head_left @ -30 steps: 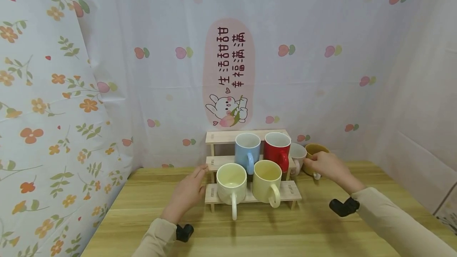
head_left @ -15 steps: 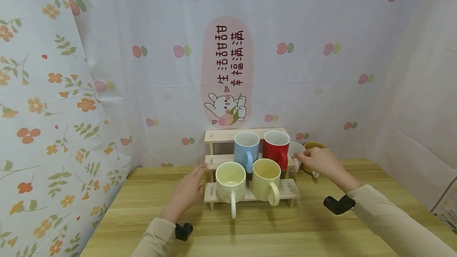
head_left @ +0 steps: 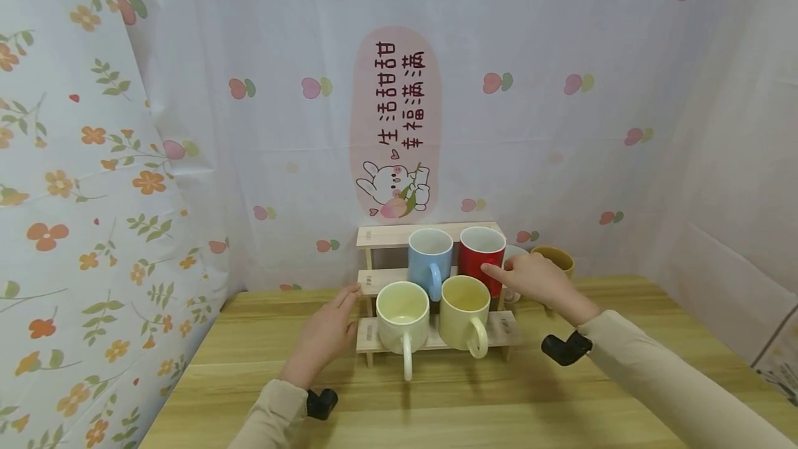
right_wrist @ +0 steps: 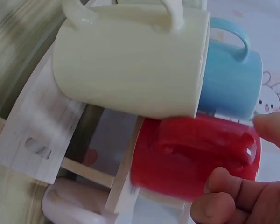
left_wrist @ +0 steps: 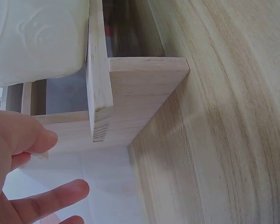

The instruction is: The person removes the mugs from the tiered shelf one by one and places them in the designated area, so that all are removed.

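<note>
A red mug (head_left: pixel 476 258) and a light blue mug (head_left: pixel 430 255) stand on the middle step of a wooden rack (head_left: pixel 405 235). On its lowest step are a pale cream-green mug (head_left: pixel 399 321) and a pale yellow mug (head_left: pixel 461 317), handles toward me. My right hand (head_left: pixel 536 279) is at the red mug's handle; in the right wrist view its thumb and bent fingers (right_wrist: pixel 224 184) are apart around the mug's rim side, not closed on it. My left hand (head_left: pixel 324 331) rests against the left end of the middle step, fingers (left_wrist: pixel 51 200) spread in the left wrist view.
Right of the rack, a white-pink mug (head_left: pixel 512 293) is mostly hidden behind my right hand, beside a mustard-yellow mug (head_left: pixel 557 258). A wood-grain table (head_left: pixel 287 393) lies beneath. A patterned cloth (head_left: pixel 280 123) hangs behind the rack and at the sides.
My right hand has moved left from beside the mustard mug, past the white-pink mug, to the red mug. My left hand has stayed at the rack, and the mugs have not visibly moved.
</note>
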The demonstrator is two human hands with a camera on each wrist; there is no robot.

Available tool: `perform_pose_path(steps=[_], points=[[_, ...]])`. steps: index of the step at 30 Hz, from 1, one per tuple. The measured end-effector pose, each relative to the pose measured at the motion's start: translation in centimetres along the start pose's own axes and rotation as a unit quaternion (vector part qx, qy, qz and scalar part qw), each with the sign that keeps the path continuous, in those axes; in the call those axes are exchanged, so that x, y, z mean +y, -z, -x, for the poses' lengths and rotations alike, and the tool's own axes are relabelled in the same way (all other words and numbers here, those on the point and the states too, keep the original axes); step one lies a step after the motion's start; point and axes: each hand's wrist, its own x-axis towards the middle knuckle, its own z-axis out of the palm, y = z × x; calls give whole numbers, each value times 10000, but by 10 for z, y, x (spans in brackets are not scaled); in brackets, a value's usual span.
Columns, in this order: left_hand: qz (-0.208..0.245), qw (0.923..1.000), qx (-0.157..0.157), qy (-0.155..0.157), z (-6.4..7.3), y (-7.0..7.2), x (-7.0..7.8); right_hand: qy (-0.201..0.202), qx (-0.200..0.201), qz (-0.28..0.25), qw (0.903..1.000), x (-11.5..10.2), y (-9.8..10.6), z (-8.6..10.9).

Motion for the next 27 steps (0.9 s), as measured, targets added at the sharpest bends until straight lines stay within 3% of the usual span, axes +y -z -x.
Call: perform_pose_path(steps=[6, 11, 27], points=[[3, 9999, 52, 102, -1, 0, 1, 250, 190, -261, 9992, -10, -5, -9], [-38, 9997, 40, 217, -2, 0, 2, 221, 256, -89, 9994, -10, -9, -15], [9, 9995, -102, 286, -1, -3, 2, 27, 1192, -86, 9928, -6, -26, -11]])
